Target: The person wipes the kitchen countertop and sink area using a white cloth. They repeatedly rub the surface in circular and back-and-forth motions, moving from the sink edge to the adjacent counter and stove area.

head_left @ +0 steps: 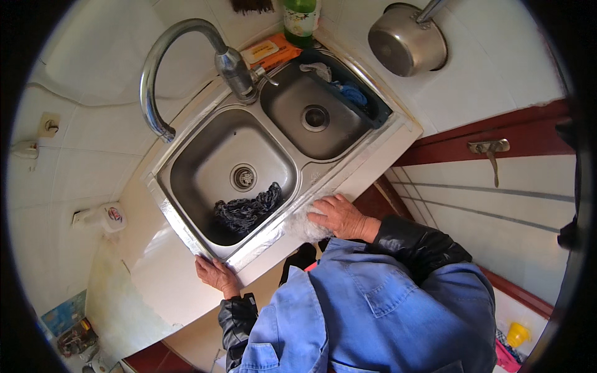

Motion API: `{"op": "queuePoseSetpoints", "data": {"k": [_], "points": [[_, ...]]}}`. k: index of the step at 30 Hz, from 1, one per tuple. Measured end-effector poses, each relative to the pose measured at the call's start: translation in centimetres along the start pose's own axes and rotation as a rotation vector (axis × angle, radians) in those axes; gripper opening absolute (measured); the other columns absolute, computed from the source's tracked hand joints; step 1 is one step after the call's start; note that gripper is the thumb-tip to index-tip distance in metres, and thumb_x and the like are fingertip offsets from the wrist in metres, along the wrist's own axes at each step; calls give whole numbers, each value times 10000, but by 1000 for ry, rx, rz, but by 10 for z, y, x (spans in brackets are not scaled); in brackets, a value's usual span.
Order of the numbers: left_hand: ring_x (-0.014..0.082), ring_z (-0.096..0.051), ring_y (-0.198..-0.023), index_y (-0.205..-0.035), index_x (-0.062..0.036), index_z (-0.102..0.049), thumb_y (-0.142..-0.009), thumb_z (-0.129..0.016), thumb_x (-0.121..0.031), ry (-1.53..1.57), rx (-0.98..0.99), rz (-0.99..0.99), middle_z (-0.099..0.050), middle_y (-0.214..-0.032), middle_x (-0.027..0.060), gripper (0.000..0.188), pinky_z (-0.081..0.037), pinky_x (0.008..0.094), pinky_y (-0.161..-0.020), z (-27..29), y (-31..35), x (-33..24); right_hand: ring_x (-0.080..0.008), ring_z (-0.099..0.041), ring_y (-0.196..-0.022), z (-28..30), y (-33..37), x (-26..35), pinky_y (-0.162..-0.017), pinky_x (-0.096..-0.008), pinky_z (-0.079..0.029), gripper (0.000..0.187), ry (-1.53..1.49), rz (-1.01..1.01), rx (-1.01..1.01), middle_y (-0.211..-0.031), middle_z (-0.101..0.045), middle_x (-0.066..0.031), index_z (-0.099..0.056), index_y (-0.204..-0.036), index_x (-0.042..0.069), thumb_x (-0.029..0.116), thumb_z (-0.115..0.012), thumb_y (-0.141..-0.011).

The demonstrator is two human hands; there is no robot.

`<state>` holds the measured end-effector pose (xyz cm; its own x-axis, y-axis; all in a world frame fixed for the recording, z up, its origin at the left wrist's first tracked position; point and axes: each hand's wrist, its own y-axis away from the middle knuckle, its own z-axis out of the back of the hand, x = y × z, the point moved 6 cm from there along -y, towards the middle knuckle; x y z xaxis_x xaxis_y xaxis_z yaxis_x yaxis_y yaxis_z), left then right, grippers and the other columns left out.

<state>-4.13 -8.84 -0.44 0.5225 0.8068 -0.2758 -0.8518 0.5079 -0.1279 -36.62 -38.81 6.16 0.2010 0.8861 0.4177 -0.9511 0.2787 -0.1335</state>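
Note:
My right hand (343, 217) presses a whitish, fuzzy scrubbing cloth (306, 226) on the front edge of the counter, its fingers curled over the cloth. My left hand (216, 277) rests on the counter by the near left corner of the sink, holding nothing, its fingers lying on the edge. Between and beyond both hands is a double-bowl steel sink (205, 155). In its left bowl a crumpled dark grey cloth (249, 210) lies near the drain.
A curved faucet (231, 68) rises behind the bowls. A dark rack (378, 112) with cloths sits along the right bowl. Orange wipes (273, 51) and a green bottle (300, 22) stand at the back. A pot (407, 43) hangs at right; a white jug (112, 217) is left.

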Motion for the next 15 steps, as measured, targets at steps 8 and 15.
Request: {"op": "queuePoseSetpoints", "data": {"k": [8,15], "points": [[407,-403,-1326,-1548,-41,-343,-1016,-475,-407,-30,-29,-51,-425,-1474,222,660,-309,503,-1121,5,-1,-6,-392,-572,-1086,67,37,-90,-880,-495,-469,494,152,-309,-214,-1238,-582,-154,-627,-1227,99,110,-719,-741],[413,-409,-1314,-1536,-34,-357,-994,-498,-382,-19,-20,-30,-436,-1452,216,659,-325,512,-1095,8,-2,-8,-366,-570,-1130,20,0,-15,-939,-486,-441,493,83,-127,-181,-1300,-570,-158,-646,-1223,101,78,-649,-731]]}}
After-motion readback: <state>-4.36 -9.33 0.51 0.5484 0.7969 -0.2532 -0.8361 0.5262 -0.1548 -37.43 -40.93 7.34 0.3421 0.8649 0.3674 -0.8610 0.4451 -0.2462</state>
